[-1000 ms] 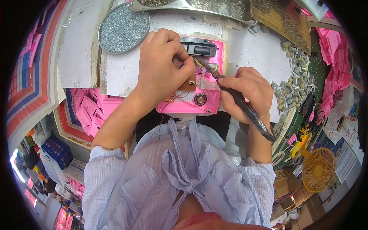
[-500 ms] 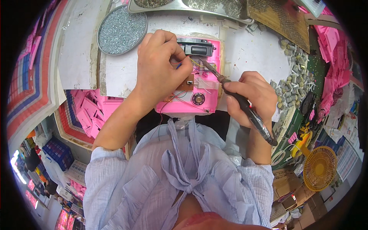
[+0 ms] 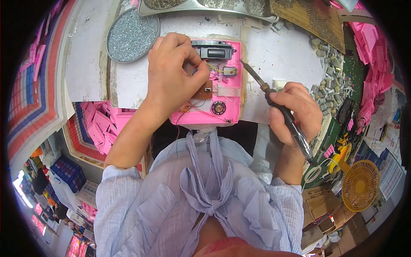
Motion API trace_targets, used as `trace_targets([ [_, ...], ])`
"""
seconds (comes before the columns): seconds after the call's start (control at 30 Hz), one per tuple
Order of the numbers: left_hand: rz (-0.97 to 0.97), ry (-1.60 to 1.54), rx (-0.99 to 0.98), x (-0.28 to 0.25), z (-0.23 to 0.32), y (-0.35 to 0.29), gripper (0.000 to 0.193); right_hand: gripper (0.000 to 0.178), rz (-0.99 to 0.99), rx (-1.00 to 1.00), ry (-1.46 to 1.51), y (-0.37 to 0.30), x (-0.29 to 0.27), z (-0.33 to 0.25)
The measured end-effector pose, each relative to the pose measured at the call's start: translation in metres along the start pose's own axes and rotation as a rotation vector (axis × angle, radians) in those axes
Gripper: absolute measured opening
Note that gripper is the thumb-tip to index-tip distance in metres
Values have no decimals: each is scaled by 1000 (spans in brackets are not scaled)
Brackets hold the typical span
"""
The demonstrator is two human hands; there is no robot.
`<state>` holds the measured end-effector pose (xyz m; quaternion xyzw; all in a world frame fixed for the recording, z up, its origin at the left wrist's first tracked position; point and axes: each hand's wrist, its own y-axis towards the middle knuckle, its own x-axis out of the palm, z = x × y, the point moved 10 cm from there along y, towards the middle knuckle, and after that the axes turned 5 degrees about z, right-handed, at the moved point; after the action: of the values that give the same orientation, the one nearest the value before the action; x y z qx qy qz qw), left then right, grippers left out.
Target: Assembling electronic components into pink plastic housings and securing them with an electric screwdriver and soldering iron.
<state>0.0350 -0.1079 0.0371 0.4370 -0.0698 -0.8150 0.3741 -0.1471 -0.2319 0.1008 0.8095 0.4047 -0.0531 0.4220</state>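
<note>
A pink plastic case (image 3: pixel 236 97) lies before me with its inside facing up. My left hand (image 3: pixel 171 73) is over the case's left half, thumb and forefinger pinching thin wires (image 3: pixel 208 63), red and yellow. In my right hand (image 3: pixel 298 107) is a soldering iron (image 3: pixel 258 80), its tip just off the case's right edge. Inside the case sit a black plastic part (image 3: pixel 216 53) at the far end, a small metal motor (image 3: pixel 230 71), a brown circuit board (image 3: pixel 204 92) partly behind my left hand, and a round speaker (image 3: pixel 218 108).
A round dish of small screws (image 3: pixel 133 36) stands at the far left. Beyond the case is a metal tray (image 3: pixel 205 7) with small parts. Many small motors (image 3: pixel 327 85) lie along the right, near a yellow fan (image 3: pixel 360 185). Pink parts (image 3: pixel 100 126) fill a box at left.
My right hand has drawn the soldering iron right and toward me, its tip leaving the wires by the motor. My left hand keeps its pinch; the case has shifted slightly left.
</note>
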Motion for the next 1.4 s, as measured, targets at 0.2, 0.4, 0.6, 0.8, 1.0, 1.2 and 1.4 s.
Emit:
trace_targets([
  [0.2, -16, 4, -3, 0, -1, -1, 15, 25, -1, 10, -14, -3, -7, 2],
  [0.4, -13, 10, 26, -1, 1, 0, 15, 26, 7, 16, -12, -4, -9, 3],
  [0.6, -21, 5, 18, -1, 1, -1, 15, 28, -38, 92, -9, -10, -12, 7],
  [0.8, -18, 24, 18, 0, 1, -1, 14, 29, -12, 10, 26, -3, 0, 6],
  [1.0, -11, 27, 15, 1, 2, 0, 15, 24, -98, 52, 47, 11, 30, 9],
  [1.2, -9, 25, 2, 1, 1, -1, 15, 23, -145, 35, 27, 14, 44, 12],
  [1.4, -1, 28, 0, 1, 1, 0, 15, 23, -155, 40, 41, 15, 47, 10],
])
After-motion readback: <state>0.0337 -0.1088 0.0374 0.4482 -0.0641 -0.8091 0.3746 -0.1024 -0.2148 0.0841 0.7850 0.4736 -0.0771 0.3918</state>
